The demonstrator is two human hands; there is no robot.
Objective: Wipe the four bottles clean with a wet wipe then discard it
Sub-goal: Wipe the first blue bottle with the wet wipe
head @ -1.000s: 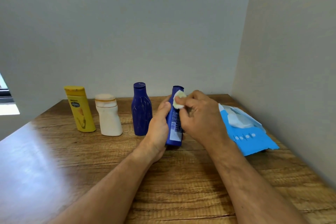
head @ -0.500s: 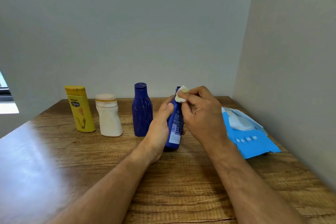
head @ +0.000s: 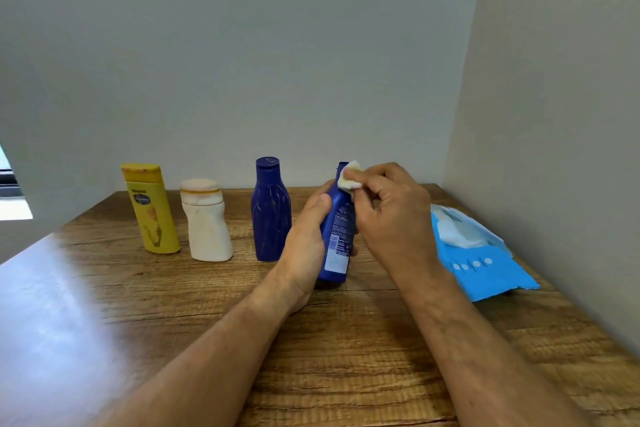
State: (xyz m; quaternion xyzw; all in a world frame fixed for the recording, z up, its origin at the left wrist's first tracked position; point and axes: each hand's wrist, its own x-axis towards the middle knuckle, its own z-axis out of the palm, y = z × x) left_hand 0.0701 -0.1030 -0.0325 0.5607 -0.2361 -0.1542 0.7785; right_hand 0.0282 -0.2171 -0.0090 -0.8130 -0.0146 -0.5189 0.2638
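The slim blue plastic bottle [head: 337,236], lifted off the wooden table [head: 346,357] in the left hand's [head: 306,246] wrap, wants steadying while the right hand's [head: 394,215] pinched white wipe [head: 350,177] rubs its cap thoroughly.

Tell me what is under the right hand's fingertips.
A small folded wet wipe, pinched by the right hand against the top of the blue bottle that the left hand grips. The bottle's cap is mostly covered.
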